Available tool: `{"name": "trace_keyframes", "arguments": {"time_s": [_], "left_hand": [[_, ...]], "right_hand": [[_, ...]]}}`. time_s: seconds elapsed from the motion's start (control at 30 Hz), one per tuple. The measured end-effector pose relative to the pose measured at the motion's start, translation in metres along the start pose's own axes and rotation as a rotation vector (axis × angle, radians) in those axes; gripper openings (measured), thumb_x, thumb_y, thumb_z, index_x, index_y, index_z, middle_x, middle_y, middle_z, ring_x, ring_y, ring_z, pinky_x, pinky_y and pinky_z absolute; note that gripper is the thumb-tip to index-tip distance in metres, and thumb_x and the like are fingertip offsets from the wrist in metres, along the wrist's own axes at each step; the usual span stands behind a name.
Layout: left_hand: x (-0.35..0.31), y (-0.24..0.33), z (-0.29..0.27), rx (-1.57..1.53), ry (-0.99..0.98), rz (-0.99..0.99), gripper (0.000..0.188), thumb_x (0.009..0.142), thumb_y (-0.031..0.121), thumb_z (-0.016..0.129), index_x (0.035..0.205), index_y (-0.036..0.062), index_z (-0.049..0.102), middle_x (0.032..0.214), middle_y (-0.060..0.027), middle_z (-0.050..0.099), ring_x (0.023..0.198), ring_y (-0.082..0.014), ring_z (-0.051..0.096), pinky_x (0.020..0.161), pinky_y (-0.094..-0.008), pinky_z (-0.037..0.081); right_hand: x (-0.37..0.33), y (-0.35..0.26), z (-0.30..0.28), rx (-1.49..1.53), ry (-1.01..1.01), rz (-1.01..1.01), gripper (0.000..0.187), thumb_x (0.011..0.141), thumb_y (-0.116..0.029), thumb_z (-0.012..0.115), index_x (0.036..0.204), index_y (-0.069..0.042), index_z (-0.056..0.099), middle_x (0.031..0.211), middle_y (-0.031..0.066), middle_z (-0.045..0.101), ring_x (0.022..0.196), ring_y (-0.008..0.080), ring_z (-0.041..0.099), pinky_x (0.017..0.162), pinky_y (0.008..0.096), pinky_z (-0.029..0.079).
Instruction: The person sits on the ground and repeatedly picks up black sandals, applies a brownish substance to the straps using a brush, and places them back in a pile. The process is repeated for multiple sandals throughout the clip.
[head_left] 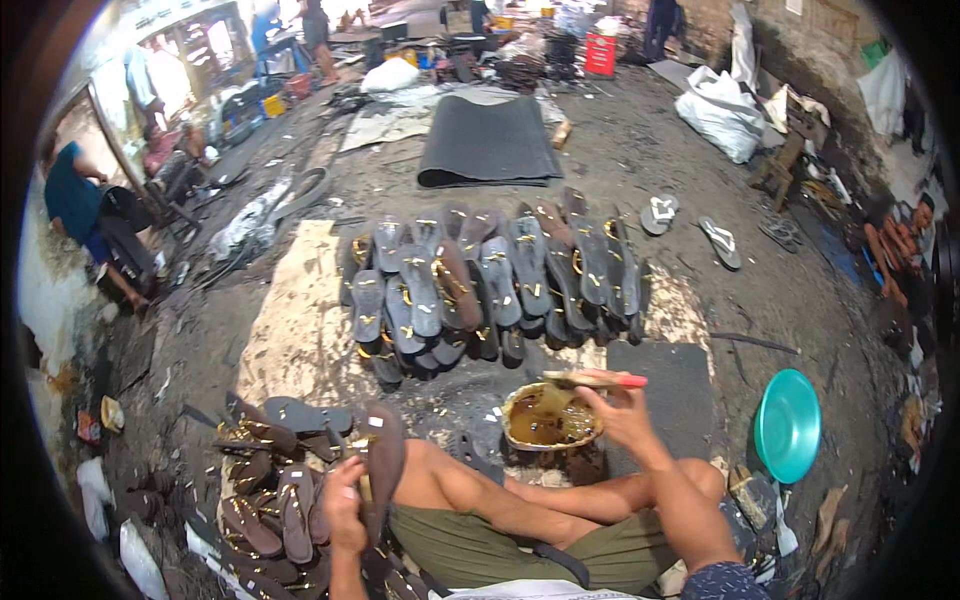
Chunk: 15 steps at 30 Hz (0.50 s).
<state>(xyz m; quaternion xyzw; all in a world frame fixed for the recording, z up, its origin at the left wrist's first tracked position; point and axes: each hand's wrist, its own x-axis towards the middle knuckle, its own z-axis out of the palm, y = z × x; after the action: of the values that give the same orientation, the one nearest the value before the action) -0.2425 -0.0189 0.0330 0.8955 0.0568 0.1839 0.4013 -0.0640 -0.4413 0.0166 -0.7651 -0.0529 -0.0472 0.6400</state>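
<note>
In my left hand [345, 502], fingers closed round it, a dark brown sandal [384, 450] is held upright beside my left knee. Brown sandals with gold-coloured trim [296, 510] lie heaped under and left of that hand. My right hand [624, 415] grips a brush [600, 379] with a red-ended handle, lying across the top of a bowl [509, 430]. Amber, glue-like liquid [545, 420] fills the lower part of the bowl, and its rim is crusted. Whether the bristles touch the liquid, I cannot tell.
Ahead, rows of sandals [420, 290] stand packed on a stained board [285, 300]. A green basin [790, 425] is at my right. White slippers [720, 243] and a black sheet [490, 145] lie farther off. One person [75, 200] is at the left, another [905, 240] at the far right.
</note>
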Motion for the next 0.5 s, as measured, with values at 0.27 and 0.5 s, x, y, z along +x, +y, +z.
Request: {"name": "trace_keyframes", "arguments": {"time_s": [0.27, 0.5], "left_hand": [[0.024, 0.032, 0.006, -0.490, -0.036, -0.294, 0.059, 0.100, 0.028, 0.068, 0.148, -0.0015, 0.053, 0.150, -0.0167, 0.055, 0.138, -0.0262, 0.052, 0.117, -0.0393, 0.037], [0.052, 0.107, 0.097, -1.657, -0.299, -0.581, 0.062, 0.104, 0.051, 0.056, 0.143, 0.0031, 0.052, 0.134, -0.0157, 0.063, 0.117, -0.0256, 0.064, 0.092, -0.0401, 0.057]], "right_hand": [[-0.015, -0.038, -0.126, -0.327, 0.185, 0.148, 0.021, 0.098, -0.014, 0.065, 0.113, -0.001, 0.072, 0.104, 0.0085, 0.070, 0.096, 0.0192, 0.067, 0.086, 0.0365, 0.054], [-0.003, -0.136, 0.003, 0.169, 0.232, 0.084, 0.028, 0.099, -0.027, 0.074, 0.113, -0.003, 0.068, 0.104, 0.0025, 0.070, 0.091, 0.0100, 0.062, 0.078, 0.0273, 0.050]]}}
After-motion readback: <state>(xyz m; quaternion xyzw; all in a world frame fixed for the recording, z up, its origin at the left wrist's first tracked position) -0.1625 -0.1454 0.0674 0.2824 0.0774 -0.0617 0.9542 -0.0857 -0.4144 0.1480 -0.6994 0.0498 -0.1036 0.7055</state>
